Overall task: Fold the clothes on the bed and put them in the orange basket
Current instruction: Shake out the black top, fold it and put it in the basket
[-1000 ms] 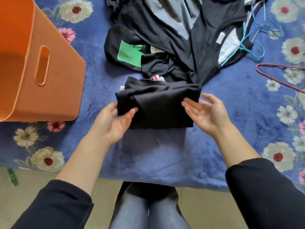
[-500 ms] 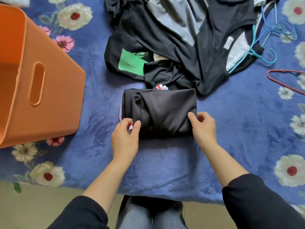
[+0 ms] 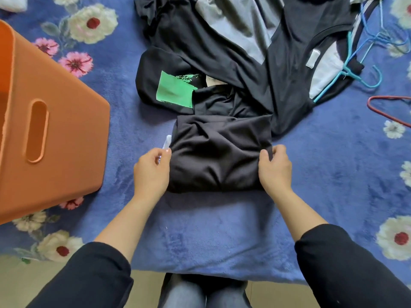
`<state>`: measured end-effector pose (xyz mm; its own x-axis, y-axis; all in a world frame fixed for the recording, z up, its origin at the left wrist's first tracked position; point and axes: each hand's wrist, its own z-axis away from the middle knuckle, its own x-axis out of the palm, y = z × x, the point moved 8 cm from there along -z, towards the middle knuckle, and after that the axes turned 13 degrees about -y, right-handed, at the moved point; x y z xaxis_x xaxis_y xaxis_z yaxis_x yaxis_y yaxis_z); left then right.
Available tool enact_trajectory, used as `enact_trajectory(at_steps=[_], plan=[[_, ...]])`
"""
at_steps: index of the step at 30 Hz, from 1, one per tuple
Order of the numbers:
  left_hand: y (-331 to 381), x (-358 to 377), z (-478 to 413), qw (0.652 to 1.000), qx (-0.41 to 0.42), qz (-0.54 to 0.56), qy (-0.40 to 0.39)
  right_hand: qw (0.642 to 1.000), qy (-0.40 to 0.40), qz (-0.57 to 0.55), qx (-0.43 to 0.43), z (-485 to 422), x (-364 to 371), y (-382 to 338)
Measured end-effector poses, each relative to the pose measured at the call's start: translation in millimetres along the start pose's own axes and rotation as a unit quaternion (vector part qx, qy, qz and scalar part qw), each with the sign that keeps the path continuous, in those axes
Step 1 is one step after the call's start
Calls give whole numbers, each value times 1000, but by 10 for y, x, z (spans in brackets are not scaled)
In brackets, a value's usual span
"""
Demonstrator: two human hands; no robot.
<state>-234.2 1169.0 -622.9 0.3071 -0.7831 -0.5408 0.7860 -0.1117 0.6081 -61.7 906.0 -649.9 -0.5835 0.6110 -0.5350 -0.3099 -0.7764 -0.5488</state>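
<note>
Left hand [image 3: 153,170] and right hand [image 3: 274,168] are curled onto the two short sides of the folded black garment [image 3: 219,156], whose left and right edges are pinched between thumb and fingers. A smooth, faintly glossy fabric is seen, creased into soft ridges and squared into a thick rectangular bundle, which is laid on the plush blue floral bedspread [image 3: 211,230] near the middle of the bed's front edge. Toward the bed's left edge the rigid, smooth-walled orange basket [image 3: 66,152] with its slot handle is set, and limp unfolded dark clothes [image 3: 222,52] are heaped just behind the bundle, touching it.
</note>
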Motion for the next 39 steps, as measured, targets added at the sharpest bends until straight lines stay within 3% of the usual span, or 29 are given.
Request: enact_trajectory(at_steps=[5, 8, 10, 14, 20, 26, 32, 39], plan=[[388, -32, -117, 999, 45, -7, 27, 994, 41, -92, -52, -147, -168, -283], [529, 152, -300, 994, 57, -95, -12, 997, 31, -60, -47, -317, -161, -447], [623, 167, -360, 989, 104, -107, 2, 998, 25, -7, -63, -383, -146, -509], [696, -19, -337, 982, 162, 60, 74, 996, 57, 0, -72, -395, -247, -484], [606, -173, -590, 984, 119, 64, 116, 993, 104, 24, -47, -479, -320, -430], [332, -20, -790, 999, 29, 29, 33, 993, 91, 78, -15, -548, -231, -300], [468, 4, -422, 993, 41, 81, 73, 995, 87, -29, -50, -372, -211, -248], [96, 116, 258, 992, 58, 65, 90, 993, 116, 2, -26, 38, -136, -14]])
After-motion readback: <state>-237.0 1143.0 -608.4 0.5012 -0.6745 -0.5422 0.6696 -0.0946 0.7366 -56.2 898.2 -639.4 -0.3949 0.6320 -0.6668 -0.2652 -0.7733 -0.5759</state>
